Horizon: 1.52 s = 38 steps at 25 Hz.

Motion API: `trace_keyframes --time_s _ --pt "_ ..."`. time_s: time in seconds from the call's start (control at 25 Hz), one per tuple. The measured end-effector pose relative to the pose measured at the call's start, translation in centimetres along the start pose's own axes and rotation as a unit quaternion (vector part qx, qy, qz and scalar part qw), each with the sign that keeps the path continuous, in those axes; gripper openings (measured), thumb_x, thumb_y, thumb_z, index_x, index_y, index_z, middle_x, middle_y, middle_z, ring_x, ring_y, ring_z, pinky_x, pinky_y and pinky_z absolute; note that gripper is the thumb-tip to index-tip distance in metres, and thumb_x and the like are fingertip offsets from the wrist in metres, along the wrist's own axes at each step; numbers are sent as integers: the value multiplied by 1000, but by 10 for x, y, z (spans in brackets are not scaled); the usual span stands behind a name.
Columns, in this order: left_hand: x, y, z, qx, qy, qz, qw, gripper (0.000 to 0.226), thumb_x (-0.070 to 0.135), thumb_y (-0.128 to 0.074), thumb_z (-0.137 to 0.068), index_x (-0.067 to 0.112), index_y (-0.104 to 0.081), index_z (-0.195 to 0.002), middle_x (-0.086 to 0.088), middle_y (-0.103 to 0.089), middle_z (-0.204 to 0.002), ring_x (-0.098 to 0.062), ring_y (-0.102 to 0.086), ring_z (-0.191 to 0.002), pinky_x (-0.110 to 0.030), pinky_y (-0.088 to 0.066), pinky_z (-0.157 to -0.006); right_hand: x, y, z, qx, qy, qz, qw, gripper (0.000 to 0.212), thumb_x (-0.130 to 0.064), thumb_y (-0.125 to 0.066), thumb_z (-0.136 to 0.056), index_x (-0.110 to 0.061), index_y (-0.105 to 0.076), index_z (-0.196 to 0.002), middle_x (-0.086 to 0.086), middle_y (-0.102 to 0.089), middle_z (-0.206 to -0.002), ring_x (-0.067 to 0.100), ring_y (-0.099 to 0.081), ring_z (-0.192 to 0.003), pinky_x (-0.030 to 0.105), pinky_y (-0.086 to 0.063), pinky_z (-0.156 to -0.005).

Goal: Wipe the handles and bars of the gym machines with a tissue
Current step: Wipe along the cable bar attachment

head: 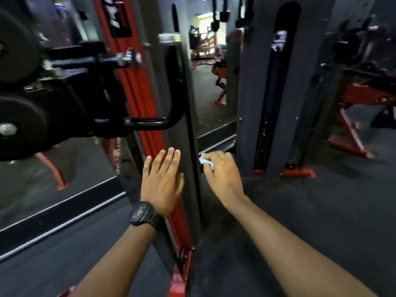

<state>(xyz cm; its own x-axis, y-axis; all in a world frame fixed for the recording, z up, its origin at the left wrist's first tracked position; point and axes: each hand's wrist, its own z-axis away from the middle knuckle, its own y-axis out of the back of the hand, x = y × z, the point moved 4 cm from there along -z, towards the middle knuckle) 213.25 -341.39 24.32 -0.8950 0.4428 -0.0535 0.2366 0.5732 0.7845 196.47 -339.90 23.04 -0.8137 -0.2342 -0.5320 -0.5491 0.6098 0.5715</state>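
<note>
A red and dark upright post (150, 108) of a gym machine stands in front of me. A black curved handle bar (171, 103) juts from it at chest height. My left hand (161, 183), with a black watch on the wrist, is held flat with straight fingers in front of the lower post. My right hand (220, 172) pinches a crumpled white tissue (205, 160) beside the thin black vertical bar (194, 146) at the post's right edge. Whether the tissue touches the bar I cannot tell.
Black weight plates (19, 125) hang on the left. A mirror wall (53, 168) runs along the left. A second grey column with a weight stack slot (270, 103) stands to the right, and red-framed machines (353, 116) lie further right. Dark rubber floor (321, 211) spreads around.
</note>
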Motion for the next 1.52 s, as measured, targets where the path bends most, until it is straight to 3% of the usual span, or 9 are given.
trace_keyframes --time_s 0.16,0.36,0.52,0.6,0.8,1.0,1.2,1.4,1.52 --pt "133 -26 -6 -72 -45 98 992 58 31 -57 -92 11 -45 -145 -7 -48 -149 -26 -44 -137 -47 -32 -114 113 111 46 23 -136 -7 990 14 -11 -57 -92 -21 -63 -100 -7 -67 -103 16 -59 -97 38 -51 -85" --pt "324 -44 -12 -139 -126 187 964 62 34 -55 -96 11 -35 -151 -8 -43 -152 -24 -40 -140 -45 -31 -116 231 265 128 79 -275 8 958 30 -22 -56 -98 -23 -57 -128 -6 -63 -106 9 -59 -97 27 -48 -89" --pt "491 -45 0 -162 -205 253 931 61 34 -56 -95 14 -38 -150 -7 -45 -151 -24 -42 -138 -43 -34 -114 314 389 200 119 -369 41 921 16 -22 -57 -94 -32 -65 -85 -11 -64 -98 7 -60 -90 25 -46 -81" --pt "591 -43 6 -178 -262 286 904 61 34 -57 -95 14 -39 -149 -7 -47 -149 -23 -45 -136 -42 -36 -112 357 458 243 163 -423 40 891 15 -24 -58 -94 -30 -64 -82 -11 -64 -95 6 -61 -89 23 -45 -78" --pt "782 -51 4 -211 -334 344 852 59 34 -55 -96 16 -38 -150 -5 -47 -149 -20 -44 -137 -36 -35 -112 444 586 299 254 -484 48 836 11 -26 -61 -90 -24 -61 -79 -7 -69 -80 10 -65 -81 25 -47 -69" --pt "968 -55 -10 -212 -428 402 781 56 30 -57 -97 15 -41 -148 -6 -51 -146 -23 -48 -133 -39 -39 -109 528 716 340 355 -487 132 787 13 -14 -61 -92 -17 -71 -98 0 -74 -84 14 -69 -76 29 -57 -72" --pt "1180 -6 6 -196 -577 449 653 53 24 -68 -90 11 -53 -140 -12 -62 -133 -29 -61 -118 -45 -48 -97 569 856 430 468 -570 170 654 12 -21 -69 -90 -16 -77 -98 -3 -75 -87 9 -70 -82 30 -59 -78" --pt "1358 66 72 -172 -689 462 531 54 34 -52 -99 20 -38 -150 -3 -48 -148 -23 -45 -135 -40 -38 -108 573 972 539 599 -614 178 483 6 -21 -68 -82 -19 -72 -79 -7 -72 -78 10 -68 -78 26 -53 -66" --pt "1469 120 125 -166 -729 474 465 54 36 -49 -100 22 -37 -151 -1 -45 -151 -21 -41 -138 -40 -36 -111 573 1048 607 650 -593 212 425 4 -23 -70 -83 -20 -70 -81 -8 -71 -80 7 -66 -77 24 -52 -64"
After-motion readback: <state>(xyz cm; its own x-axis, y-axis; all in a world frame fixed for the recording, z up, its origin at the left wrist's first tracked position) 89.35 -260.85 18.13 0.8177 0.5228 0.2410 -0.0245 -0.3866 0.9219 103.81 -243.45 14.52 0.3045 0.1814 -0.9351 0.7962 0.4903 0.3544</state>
